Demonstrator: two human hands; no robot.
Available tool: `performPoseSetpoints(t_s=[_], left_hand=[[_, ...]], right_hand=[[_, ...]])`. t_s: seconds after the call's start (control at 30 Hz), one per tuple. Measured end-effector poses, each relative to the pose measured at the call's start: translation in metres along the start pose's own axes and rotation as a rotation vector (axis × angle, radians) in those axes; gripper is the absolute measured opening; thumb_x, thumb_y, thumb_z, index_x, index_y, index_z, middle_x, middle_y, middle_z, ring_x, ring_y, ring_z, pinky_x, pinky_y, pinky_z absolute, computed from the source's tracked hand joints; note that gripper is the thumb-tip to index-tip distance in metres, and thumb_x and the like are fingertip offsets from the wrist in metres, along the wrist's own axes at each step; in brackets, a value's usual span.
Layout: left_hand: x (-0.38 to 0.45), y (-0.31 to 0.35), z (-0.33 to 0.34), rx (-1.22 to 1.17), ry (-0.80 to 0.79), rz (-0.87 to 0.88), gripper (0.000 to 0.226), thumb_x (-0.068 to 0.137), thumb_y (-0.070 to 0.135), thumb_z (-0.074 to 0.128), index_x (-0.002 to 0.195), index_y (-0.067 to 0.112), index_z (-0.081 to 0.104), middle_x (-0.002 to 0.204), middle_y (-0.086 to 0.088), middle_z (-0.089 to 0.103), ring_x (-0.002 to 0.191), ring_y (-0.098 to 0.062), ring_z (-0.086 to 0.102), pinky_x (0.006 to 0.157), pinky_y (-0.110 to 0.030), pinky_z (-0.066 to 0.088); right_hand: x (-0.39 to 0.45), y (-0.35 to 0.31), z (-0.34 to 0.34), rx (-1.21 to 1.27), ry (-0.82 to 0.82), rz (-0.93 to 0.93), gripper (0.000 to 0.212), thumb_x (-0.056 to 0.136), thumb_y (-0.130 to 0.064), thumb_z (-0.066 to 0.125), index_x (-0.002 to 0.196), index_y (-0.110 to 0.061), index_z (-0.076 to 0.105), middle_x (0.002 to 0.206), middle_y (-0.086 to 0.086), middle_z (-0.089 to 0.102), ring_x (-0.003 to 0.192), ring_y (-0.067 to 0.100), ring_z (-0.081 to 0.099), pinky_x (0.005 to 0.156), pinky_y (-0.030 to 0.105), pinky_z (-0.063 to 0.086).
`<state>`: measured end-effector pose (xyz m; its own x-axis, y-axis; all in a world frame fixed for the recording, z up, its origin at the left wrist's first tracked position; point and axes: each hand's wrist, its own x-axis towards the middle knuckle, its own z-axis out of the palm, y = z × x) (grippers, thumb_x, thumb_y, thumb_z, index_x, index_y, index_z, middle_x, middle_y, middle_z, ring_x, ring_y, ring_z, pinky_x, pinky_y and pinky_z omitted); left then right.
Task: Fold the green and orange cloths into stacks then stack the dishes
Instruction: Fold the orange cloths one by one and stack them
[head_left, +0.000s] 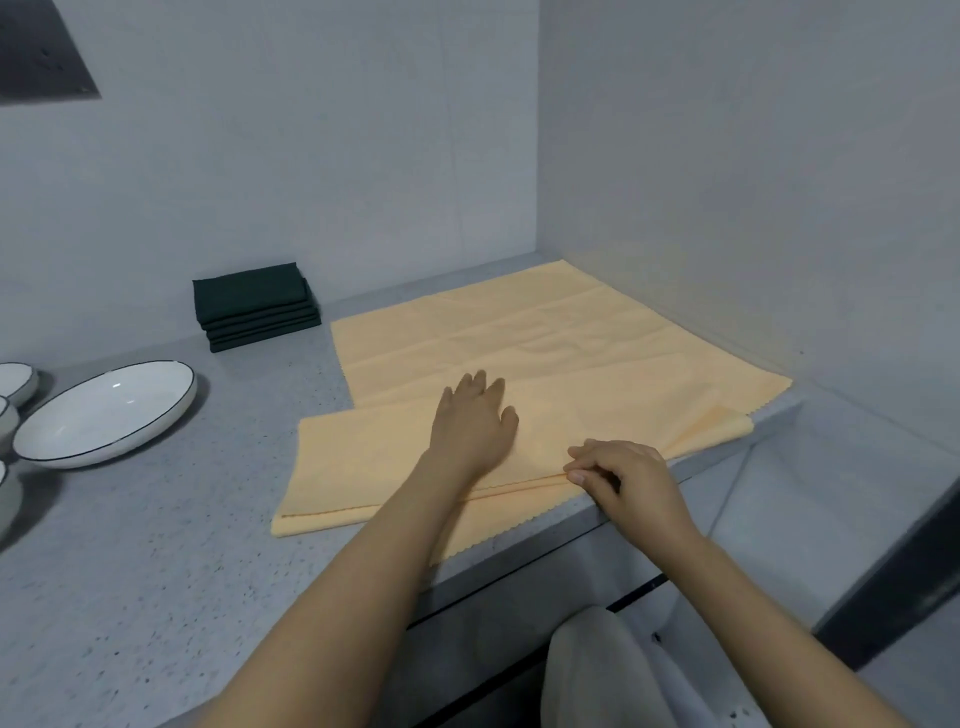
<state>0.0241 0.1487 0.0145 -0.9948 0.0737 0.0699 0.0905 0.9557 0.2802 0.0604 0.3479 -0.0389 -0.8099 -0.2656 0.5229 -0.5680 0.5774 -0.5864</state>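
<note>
Grey speckled counter (156, 545) in corner of plain grey walls (311, 156), dim light.

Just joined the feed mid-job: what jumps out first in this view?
The big orange cloth fills the counter's right corner, its near edge folded over. The left hand lies flat on the fold while the right hand pinches the cloth's near edge at the counter front. Behind, against the wall, sits a neat stack of folded dark green cloths, with a large white dish and smaller bowls at far left.
</note>
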Motion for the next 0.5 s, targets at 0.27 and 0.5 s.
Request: performPoseSetpoints(t_s=[0.27,0.5], left_hand=[[0.009,0.002,0.025,0.144,-0.121,-0.049,0.059,0.099,0.048,0.012,0.153,0.027,-0.002,0.160,-0.001,-0.008,0.147,-0.021,-0.008,0.119,-0.042,-0.007],[0.011,-0.001,0.027,0.151,-0.095,-0.043,0.060,0.099,0.049,0.012,0.153,0.028,-0.002,0.160,0.000,-0.008,0.147,-0.019,-0.007,0.119,-0.041,-0.006]], right_hand=[[-0.001,-0.008,0.002,-0.193,0.165,-0.029,0.019,0.083,-0.037,0.058,0.079,-0.026,0.073,0.088,-0.016,0.071,0.086,0.009,0.055,0.077,0.025,0.028],[0.007,-0.016,0.016,-0.259,0.342,-0.110,0.018,0.087,-0.022,0.059,0.084,-0.011,0.074,0.094,0.001,0.072,0.086,0.021,0.053,0.073,0.035,0.048]])
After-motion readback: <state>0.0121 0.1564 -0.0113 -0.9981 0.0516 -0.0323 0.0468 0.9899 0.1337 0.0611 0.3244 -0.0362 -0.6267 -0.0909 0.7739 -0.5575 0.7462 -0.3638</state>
